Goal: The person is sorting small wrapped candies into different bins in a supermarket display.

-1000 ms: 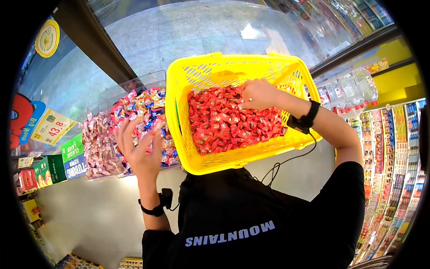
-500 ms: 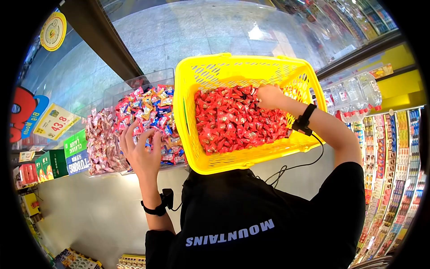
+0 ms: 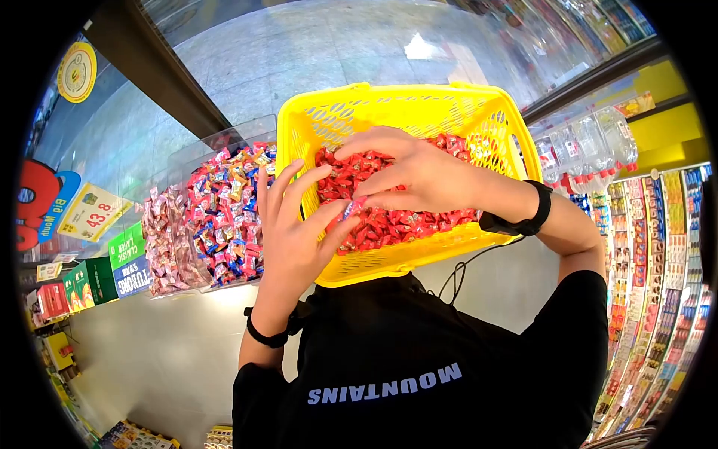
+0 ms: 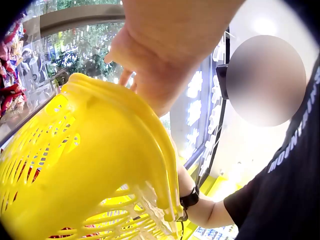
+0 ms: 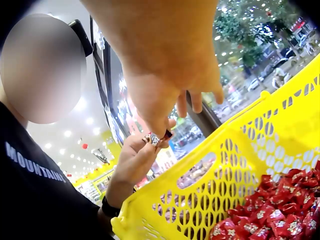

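Over the yellow basket [image 3: 389, 275], both hands meet at a small wrapped candy [image 3: 354, 206]. The left hand [image 3: 293, 238] pinches it between thumb and finger, its other fingers spread above the basket's left rim. From the other side, the right hand [image 3: 422, 176] pinches the candy too, palm down. The right wrist view shows the wrapper [image 5: 154, 140] between the fingertips of both hands. Many red-wrapped candies [image 3: 419, 224] fill the lower part of the basket. In the left wrist view the basket hides the contact.
Clear bins of mixed candies [image 3: 228, 224] and pink-wrapped candies [image 3: 168, 236] stand left of the basket. A price sign [image 3: 95, 213] and beer boxes [image 3: 127, 258] are further left. Bottles [image 3: 591, 150] and stocked shelves [image 3: 647, 262] lie to the right, with a window behind.
The right hand has come up out of the red candies and moved left. The left hand has moved right to the basket's rim, and the two now meet at a candy.
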{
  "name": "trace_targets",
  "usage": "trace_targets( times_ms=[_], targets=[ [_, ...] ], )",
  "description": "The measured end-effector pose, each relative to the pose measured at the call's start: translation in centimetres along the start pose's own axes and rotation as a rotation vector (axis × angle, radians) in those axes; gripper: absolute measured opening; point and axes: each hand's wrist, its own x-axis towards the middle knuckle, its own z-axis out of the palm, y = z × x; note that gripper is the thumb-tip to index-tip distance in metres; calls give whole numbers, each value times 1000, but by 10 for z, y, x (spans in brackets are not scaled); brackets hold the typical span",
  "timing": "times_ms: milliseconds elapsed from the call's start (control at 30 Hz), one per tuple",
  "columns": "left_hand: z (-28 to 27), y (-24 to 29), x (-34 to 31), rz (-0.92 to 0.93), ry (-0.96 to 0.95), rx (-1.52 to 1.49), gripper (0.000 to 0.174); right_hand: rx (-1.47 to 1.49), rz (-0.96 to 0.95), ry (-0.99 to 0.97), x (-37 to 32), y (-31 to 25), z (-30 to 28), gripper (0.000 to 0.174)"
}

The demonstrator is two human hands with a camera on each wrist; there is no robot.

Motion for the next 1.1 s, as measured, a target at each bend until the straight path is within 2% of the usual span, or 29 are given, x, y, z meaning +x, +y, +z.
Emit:
trace_targets(
  times_ms=[33, 100, 200, 267, 367, 467, 500, 600, 767, 867, 933, 1000, 1100],
  targets=[
    [-1, 2, 1, -21, 18, 6, 21, 17, 28, -7, 0, 2, 0, 23],
    [0, -7, -5, -29, 56, 64, 20, -32, 102, -10, -3, 12, -1, 23],
    [-9, -25, -17, -93, 138, 177, 18, -144, 450, -236, -24, 56, -6, 21],
    [-12, -47, -36, -152, 200, 244, 17, -241, 521, -317, -51, 98, 6, 25],
    [-13, -82, -68, -242, 265, 346, 21, -252, 813, -699, -69, 141, 28, 37],
    [-8, -97, -90, -335, 212, 412, 21, -453, 851, -652, -77, 140, 52, 46],
    [-7, -98, -93, -362, 172, 432, 22, -440, 855, -642, -78, 140, 58, 47],
    [-3, -91, -96, -387, 125, 463, 22, -502, 762, -528, -90, 151, 75, 46],
    [-4, -85, -88, -369, 166, 308, 24, -228, 607, -476, -86, 160, 56, 30],
    [-12, -64, -65, -303, 204, 199, 26, -184, 493, -277, -55, 114, 28, 27],
    [-12, -54, -51, -217, 207, 152, 30, -161, 456, -244, -31, 76, 13, 25],
    [-14, -37, -34, -148, 179, 112, 31, -257, 268, -125, -13, 38, 4, 20],
    [-6, -16, -11, -117, 73, 46, 35, -403, 14, 3, 6, 4, 7, 25]
  ],
)
